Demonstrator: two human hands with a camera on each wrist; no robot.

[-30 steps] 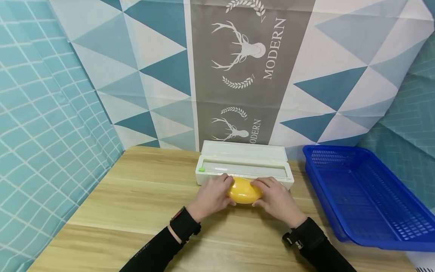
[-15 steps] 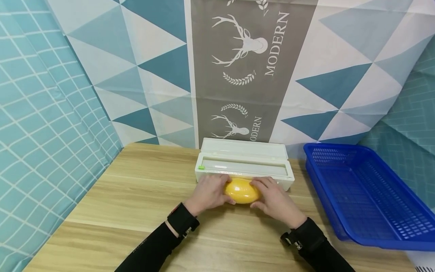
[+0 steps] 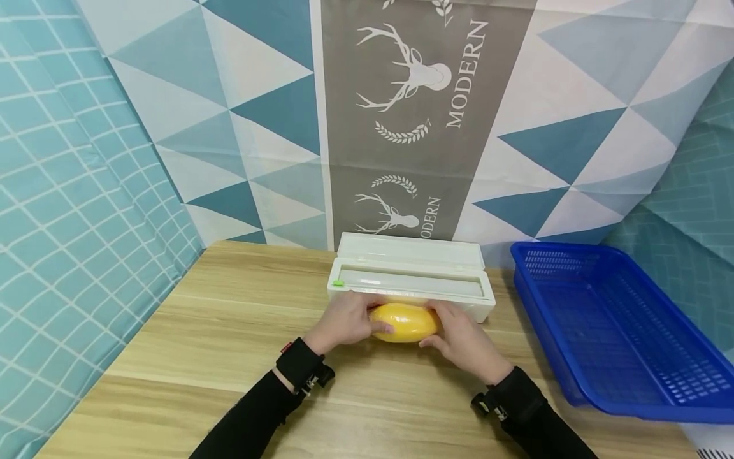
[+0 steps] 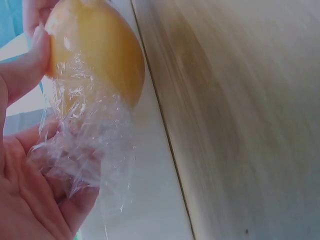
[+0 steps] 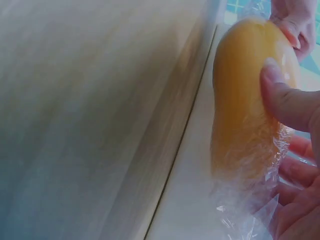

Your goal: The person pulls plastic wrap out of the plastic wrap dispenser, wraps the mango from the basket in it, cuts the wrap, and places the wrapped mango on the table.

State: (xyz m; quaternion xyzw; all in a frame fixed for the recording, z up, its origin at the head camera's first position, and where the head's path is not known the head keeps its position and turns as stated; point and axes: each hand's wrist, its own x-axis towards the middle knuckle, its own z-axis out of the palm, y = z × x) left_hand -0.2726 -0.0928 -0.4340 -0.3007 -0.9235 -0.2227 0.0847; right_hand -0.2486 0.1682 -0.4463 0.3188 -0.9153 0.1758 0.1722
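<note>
A smooth yellow mango [image 3: 404, 322] in clear plastic wrap [image 4: 95, 145] is held between both hands, in front of the white wrap dispenser [image 3: 413, 287]. My left hand [image 3: 343, 320] grips its left end, thumb on the near side; in the left wrist view, crumpled wrap trails from that end across the fingers. At the other end my right hand [image 3: 466, 339] holds the fruit with the thumb pressed on its side and the fingers behind. More loose wrap bunches beside those fingers in the right wrist view.
The dispenser's lid [image 3: 410, 250] stands raised at the back, with a small green slider [image 3: 339, 283] at the left of its front rim. To the right is a blue plastic basket [image 3: 550, 331]. A patterned cloth wall [image 3: 275, 140] rises behind the wooden table [image 3: 189, 357].
My left hand has shifted slightly left, and its thumb now lies over the near side of the mango. The mango has moved a little left; the right hand stays nearly in place.
</note>
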